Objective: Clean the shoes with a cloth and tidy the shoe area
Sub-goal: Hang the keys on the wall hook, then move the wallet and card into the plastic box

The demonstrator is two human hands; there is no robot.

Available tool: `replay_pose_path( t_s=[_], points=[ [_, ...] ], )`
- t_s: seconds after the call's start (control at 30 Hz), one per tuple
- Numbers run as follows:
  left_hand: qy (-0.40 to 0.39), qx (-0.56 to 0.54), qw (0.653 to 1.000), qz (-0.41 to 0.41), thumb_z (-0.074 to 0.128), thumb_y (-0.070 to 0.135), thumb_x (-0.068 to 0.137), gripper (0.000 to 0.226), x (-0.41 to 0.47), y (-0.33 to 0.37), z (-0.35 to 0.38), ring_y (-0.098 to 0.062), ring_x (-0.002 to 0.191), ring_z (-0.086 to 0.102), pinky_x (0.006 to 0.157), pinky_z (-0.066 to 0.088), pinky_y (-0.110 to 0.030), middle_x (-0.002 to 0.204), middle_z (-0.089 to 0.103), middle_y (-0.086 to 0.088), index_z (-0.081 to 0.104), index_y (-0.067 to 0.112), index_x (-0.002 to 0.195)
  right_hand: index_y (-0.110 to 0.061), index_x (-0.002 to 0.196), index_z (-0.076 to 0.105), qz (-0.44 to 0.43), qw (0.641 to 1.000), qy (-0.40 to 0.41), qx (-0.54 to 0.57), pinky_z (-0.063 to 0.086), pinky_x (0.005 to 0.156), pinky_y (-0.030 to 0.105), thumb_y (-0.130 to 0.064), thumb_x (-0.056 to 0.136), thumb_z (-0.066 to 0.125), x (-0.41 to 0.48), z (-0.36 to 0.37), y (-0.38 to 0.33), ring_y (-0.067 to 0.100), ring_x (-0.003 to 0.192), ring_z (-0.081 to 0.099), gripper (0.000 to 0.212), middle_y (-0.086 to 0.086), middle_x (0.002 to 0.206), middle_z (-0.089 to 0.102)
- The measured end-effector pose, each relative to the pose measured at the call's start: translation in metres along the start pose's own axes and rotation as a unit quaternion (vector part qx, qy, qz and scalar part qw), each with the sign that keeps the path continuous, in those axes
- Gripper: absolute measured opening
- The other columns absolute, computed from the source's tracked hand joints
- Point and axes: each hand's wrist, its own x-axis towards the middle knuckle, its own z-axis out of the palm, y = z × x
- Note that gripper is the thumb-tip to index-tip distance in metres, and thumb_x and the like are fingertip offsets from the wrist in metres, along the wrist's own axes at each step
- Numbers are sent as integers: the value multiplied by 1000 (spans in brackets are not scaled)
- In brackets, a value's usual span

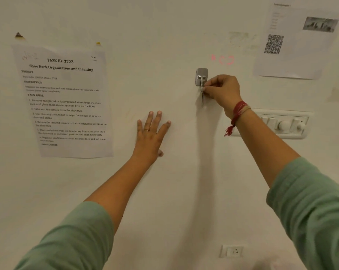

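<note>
A small metal wall hook [201, 76] is stuck to the pale wall ahead. A key [202, 99] on a ring dangles just below it. My right hand [223, 90] pinches the key ring at the hook, fingers closed on it. My left hand [152, 134] lies flat against the wall to the lower left of the hook, fingers spread, holding nothing. No shoes and no cloth are in view.
A printed task sheet [65, 102] hangs on the wall at left. Another sheet with a QR code [293, 39] hangs at top right. A switch panel [283, 123] sits right of my right wrist, and a power socket [233, 251] is low down.
</note>
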Motion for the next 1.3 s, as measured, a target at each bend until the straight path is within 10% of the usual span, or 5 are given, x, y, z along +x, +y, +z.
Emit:
replay_pose_path(
  t_s=[0.27, 0.47, 0.67, 1.0, 1.3],
  points=[
    [19, -5, 1000, 14, 89, 29, 59, 115, 0, -1, 4, -37, 146, -6, 112, -3, -57, 160, 0, -15, 22, 20, 152, -19, 87, 49, -151, 976, 156, -4, 44, 58, 17, -16, 87, 58, -57, 11, 20, 5, 76, 53, 10, -2, 97, 49],
    [49, 18, 998, 35, 81, 24, 71, 113, -10, -3, 12, -37, 146, -6, 112, -1, -60, 160, -3, -17, 3, 21, 152, -11, 88, 49, -378, 903, 93, -181, 40, 79, 34, -12, 85, 55, -152, -6, 55, 22, 93, 48, 7, 2, 100, 45],
    [167, -164, 972, 21, 58, 26, 86, 62, -102, 31, 54, -32, 144, 18, 116, 9, -54, 150, 33, -15, 34, 11, 141, -15, 87, 45, -301, 934, 29, -189, 36, 82, 32, -17, 85, 51, -260, -13, 117, 17, 94, 47, 7, 1, 102, 46],
    [-165, -243, 951, -95, 48, 37, 85, 59, -369, 150, 174, -29, 142, 22, 114, 21, -53, 145, 37, -10, 36, 15, 137, -13, 86, 58, -33, 953, -208, -219, 35, 86, 26, -21, 87, 53, -434, -41, 257, 19, 94, 50, 10, 3, 103, 54],
    [-477, -247, 793, -289, 65, 31, 81, 68, -533, 233, 255, -29, 139, 32, 110, 36, -44, 145, 39, -8, 35, 15, 139, -13, 129, 46, 172, 802, -476, -318, 43, 102, 40, -19, 85, 59, -565, -14, 411, 29, 121, 46, 47, 13, 136, 41]
  ],
)
